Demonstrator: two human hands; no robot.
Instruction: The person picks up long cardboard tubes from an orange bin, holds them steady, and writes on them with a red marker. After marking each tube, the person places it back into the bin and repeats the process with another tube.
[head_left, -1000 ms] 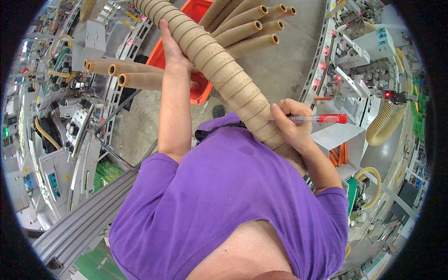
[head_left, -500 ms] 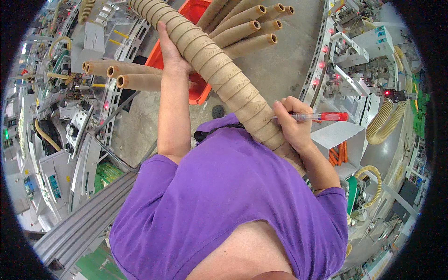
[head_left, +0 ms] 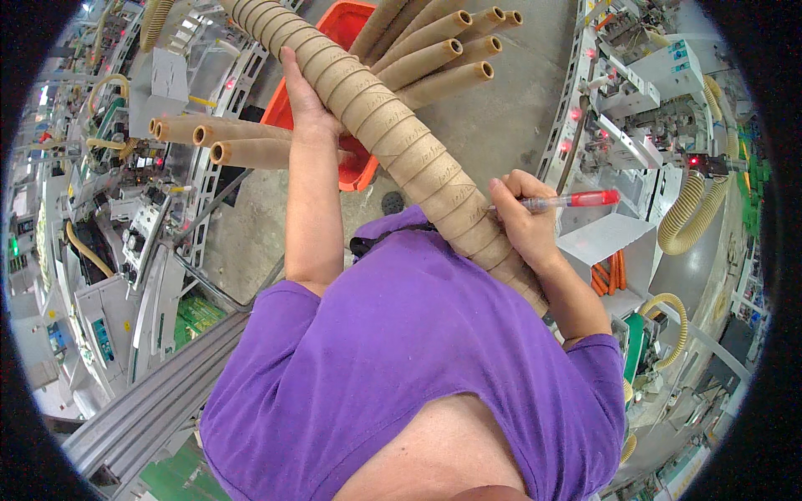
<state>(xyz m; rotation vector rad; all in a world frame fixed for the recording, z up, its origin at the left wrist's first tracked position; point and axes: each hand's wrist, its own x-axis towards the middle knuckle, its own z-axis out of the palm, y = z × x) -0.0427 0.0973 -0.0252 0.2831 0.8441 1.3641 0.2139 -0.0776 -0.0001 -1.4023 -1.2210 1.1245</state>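
A long stack of nested brown cardboard cones (head_left: 409,146) slants from the upper left down to the right side of my body. Handwritten marks run along it, one on each band. My left hand (head_left: 311,104) grips the stack's underside near its upper part, with a finger or thumb showing along the edge. In my right hand (head_left: 526,219) is a pinched pen (head_left: 576,199) with a clear barrel and red end. Its tip is at the lower part of the stack, beside the last marks. The lower end of the stack lies against my purple shirt, partly hidden by my right forearm.
Behind the stack stands an orange-red bin (head_left: 361,167) holding several more cone stacks (head_left: 443,54), some sticking out left (head_left: 251,154). Machines with hoses line both sides. At right, a grey box (head_left: 622,242) holds orange tubes (head_left: 616,271). A metal rail (head_left: 159,380) runs at lower left.
The pen has shifted slightly, its red end a little lower and further left. Both hands keep their hold, and the view has moved a little.
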